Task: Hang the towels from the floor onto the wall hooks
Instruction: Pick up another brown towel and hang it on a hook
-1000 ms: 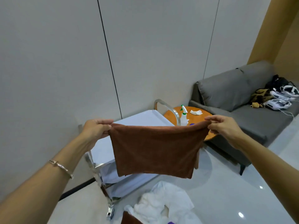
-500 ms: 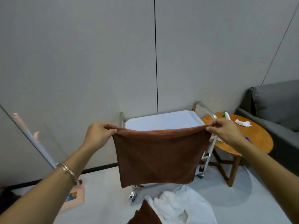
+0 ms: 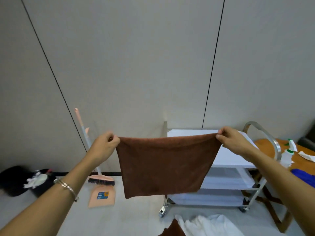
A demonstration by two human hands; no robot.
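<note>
A brown towel (image 3: 164, 165) hangs spread flat in front of me, held up by its two top corners. My left hand (image 3: 104, 145) pinches the left corner and my right hand (image 3: 232, 139) pinches the right corner. On the floor at the bottom edge lie a white towel (image 3: 209, 226) and part of another brown towel (image 3: 173, 229). The grey panelled wall (image 3: 136, 65) fills the view ahead; no hooks show on it.
A steel cart with white shelves (image 3: 226, 178) stands behind the towel. A round wooden table (image 3: 300, 160) with a spray bottle (image 3: 288, 155) is at the right. A pink broom (image 3: 95, 159) and dustpan (image 3: 102, 196) lean at the wall, left of a dark heap (image 3: 22, 180).
My view has swung left along the wall: the sofa has left the frame, and the broom, dustpan and dark heap have come in. Both hands keep the brown towel stretched.
</note>
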